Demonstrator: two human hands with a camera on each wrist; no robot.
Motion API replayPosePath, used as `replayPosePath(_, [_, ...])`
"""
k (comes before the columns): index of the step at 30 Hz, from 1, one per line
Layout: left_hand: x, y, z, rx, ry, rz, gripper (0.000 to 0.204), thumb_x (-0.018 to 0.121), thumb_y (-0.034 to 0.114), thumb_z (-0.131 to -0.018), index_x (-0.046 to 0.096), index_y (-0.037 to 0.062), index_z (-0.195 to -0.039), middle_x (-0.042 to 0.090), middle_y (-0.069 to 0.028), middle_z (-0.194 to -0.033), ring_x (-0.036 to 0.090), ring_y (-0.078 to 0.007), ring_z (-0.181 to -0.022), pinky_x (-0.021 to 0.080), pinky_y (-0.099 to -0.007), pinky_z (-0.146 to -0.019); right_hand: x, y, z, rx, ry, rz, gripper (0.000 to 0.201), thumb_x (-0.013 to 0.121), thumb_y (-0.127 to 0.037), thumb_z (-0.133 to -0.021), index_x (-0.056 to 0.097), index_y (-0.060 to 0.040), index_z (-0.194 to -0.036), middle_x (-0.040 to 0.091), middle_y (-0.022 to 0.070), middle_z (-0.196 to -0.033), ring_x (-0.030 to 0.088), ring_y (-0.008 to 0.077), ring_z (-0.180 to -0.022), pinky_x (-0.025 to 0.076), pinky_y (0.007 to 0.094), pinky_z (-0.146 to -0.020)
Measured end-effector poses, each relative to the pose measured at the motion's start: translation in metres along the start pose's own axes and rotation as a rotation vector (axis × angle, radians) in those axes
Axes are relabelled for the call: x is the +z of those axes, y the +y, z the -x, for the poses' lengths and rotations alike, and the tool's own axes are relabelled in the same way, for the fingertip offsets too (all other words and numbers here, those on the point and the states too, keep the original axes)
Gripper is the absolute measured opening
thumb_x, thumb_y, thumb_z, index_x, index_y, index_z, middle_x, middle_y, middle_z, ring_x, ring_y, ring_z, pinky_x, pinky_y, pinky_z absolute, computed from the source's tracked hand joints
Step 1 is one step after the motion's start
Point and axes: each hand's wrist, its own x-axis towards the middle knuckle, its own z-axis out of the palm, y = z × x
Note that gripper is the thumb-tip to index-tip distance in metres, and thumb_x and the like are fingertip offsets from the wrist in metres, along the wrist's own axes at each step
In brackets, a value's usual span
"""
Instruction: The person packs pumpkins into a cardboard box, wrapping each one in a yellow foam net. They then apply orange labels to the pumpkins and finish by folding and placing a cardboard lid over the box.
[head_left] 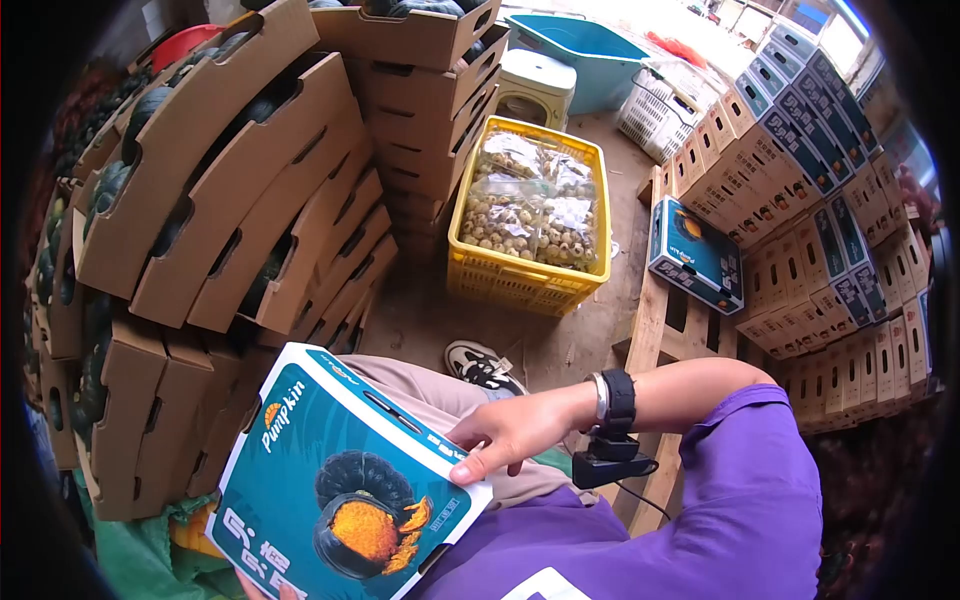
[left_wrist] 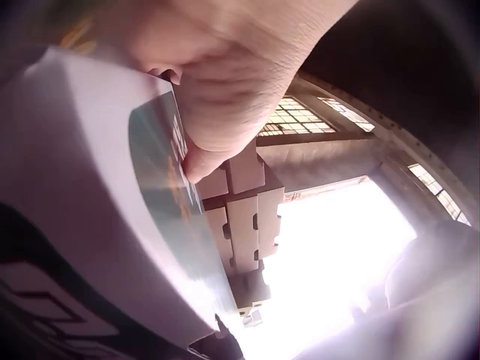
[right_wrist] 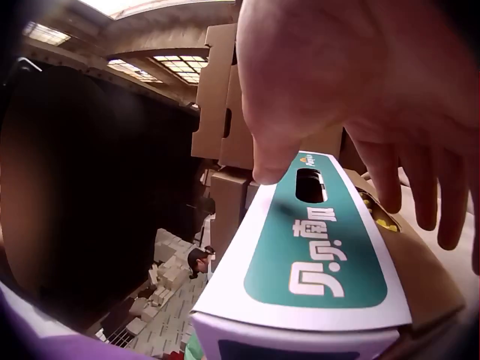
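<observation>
A teal and white pumpkin box (head_left: 350, 480) lies tilted over the person's lap, its printed lid facing up. At its lower edge the left hand (head_left: 268, 588) is mostly hidden; in the left wrist view the left hand (left_wrist: 217, 75) grips the box (left_wrist: 90, 150), thumb on the printed face. The right hand (head_left: 525, 430) rests its thumb on the box's upper right corner. In the right wrist view the right hand (right_wrist: 352, 82) spreads its fingers beside the box (right_wrist: 322, 262), above a brown cardboard side (right_wrist: 424, 262), with the thumb touching the edge near the handle slot.
Stacks of brown cartons (head_left: 230, 180) holding dark green pumpkins stand at left. A yellow crate (head_left: 530, 285) of bagged small round produce stands ahead. At right are stacked printed boxes (head_left: 750, 180) and one flat box (head_left: 697, 255) on a wooden pallet (head_left: 650, 330).
</observation>
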Motion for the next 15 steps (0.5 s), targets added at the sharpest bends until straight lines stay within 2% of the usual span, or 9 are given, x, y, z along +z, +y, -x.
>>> replayPosePath(1, [0.000,-0.003,0.002,0.003,-0.041,0.087,0.065,0.054,0.013,-0.093,0.021,-0.0013,-0.147,0.033,-0.0191,-0.146,0.036,-0.0284,-0.132,0.030,-0.0409,-0.108,0.019,0.004,-0.002,-0.141,0.158,0.204,0.081,0.064,-0.061,-0.081,0.052,0.0069,-0.124,0.061,0.0164,-0.114,0.059,0.0217,-0.103,0.050,0.0316,-0.084])
replayPosePath(3, [-0.004,-0.005,0.004,-0.017,-0.019,0.085,0.065,0.055,0.011,-0.093,0.021,-0.0010,-0.147,0.033,-0.0188,-0.146,0.036,-0.0286,-0.131,0.030,-0.0409,-0.107,0.029,0.000,-0.004,-0.018,0.225,0.140,0.076,0.071,-0.051,-0.079,0.053,0.0098,-0.120,0.064,0.0152,-0.107,0.060,0.0193,-0.095,0.048,0.0298,-0.084])
replayPosePath(6, [-0.009,-0.023,-0.006,-0.084,0.085,0.095,0.066,0.056,0.006,-0.089,0.023,-0.0002,-0.147,0.034,-0.0179,-0.145,0.039,-0.0297,-0.128,0.034,-0.0407,-0.103,0.032,0.013,-0.017,-0.167,0.230,-0.221,0.067,0.077,-0.035,-0.075,0.054,0.0093,-0.121,0.065,0.0124,-0.107,0.060,0.0165,-0.097,0.045,0.0279,-0.088])
replayPosePath(7, [-0.011,-0.031,-0.005,-0.004,0.104,0.109,0.068,0.057,0.005,-0.088,0.023,0.0000,-0.147,0.036,-0.0180,-0.143,0.041,-0.0302,-0.127,0.036,-0.0420,-0.102,0.035,0.023,-0.024,-0.155,0.234,-0.217,0.067,0.077,-0.035,-0.075,0.054,0.0093,-0.121,0.065,0.0124,-0.107,0.060,0.0165,-0.097,0.045,0.0279,-0.088])
replayPosePath(9, [-0.011,-0.034,-0.006,0.074,0.111,0.046,0.069,0.057,0.005,-0.088,0.023,0.0002,-0.147,0.037,-0.0180,-0.143,0.041,-0.0302,-0.126,0.036,-0.0425,-0.102,0.038,0.042,-0.037,-0.261,0.269,-0.312,0.065,0.076,-0.028,-0.076,0.053,0.0083,-0.125,0.063,0.0103,-0.113,0.057,0.0151,-0.103,0.044,0.0278,-0.090])
replayPosePath(11, [-0.011,-0.033,-0.006,0.158,0.104,-0.043,0.069,0.058,0.005,-0.087,0.023,0.0003,-0.147,0.037,-0.0180,-0.142,0.042,-0.0303,-0.126,0.036,-0.0430,-0.102,0.029,0.041,-0.038,-0.266,0.263,-0.356,0.066,0.074,-0.022,-0.078,0.047,0.0080,-0.131,0.060,0.0099,-0.119,0.055,0.0146,-0.110,0.045,0.0294,-0.093])
replayPosePath(13, [-0.011,-0.034,-0.005,0.229,0.098,-0.109,0.070,0.058,0.005,-0.087,0.023,0.0005,-0.147,0.038,-0.0180,-0.142,0.042,-0.0303,-0.126,0.036,-0.0435,-0.102,0.008,0.027,-0.040,-0.231,-0.020,-0.419,0.076,0.072,-0.022,-0.080,0.036,0.0072,-0.139,0.056,0.0142,-0.127,0.053,0.0156,-0.113,0.044,0.0312,-0.096])
replayPosePath(14, [-0.011,-0.035,-0.006,0.251,0.094,-0.126,0.070,0.058,0.005,-0.087,0.022,0.0005,-0.147,0.038,-0.0180,-0.142,0.043,-0.0303,-0.125,0.036,-0.0437,-0.103,0.006,0.003,-0.033,-0.197,0.074,-0.255,0.082,0.067,-0.028,-0.085,0.023,0.0050,-0.145,0.049,0.0196,-0.135,0.051,0.0220,-0.118,0.043,0.0343,-0.099])
replayPosePath(15, [-0.009,-0.037,-0.007,0.265,0.092,-0.130,0.070,0.058,0.005,-0.087,0.022,0.0006,-0.147,0.038,-0.0180,-0.142,0.043,-0.0304,-0.125,0.036,-0.0440,-0.103,0.007,-0.011,-0.042,-0.224,0.304,0.165,0.083,0.058,-0.042,-0.091,0.017,0.0030,-0.147,0.042,0.0246,-0.140,0.049,0.0303,-0.123,0.041,0.0367,-0.101])
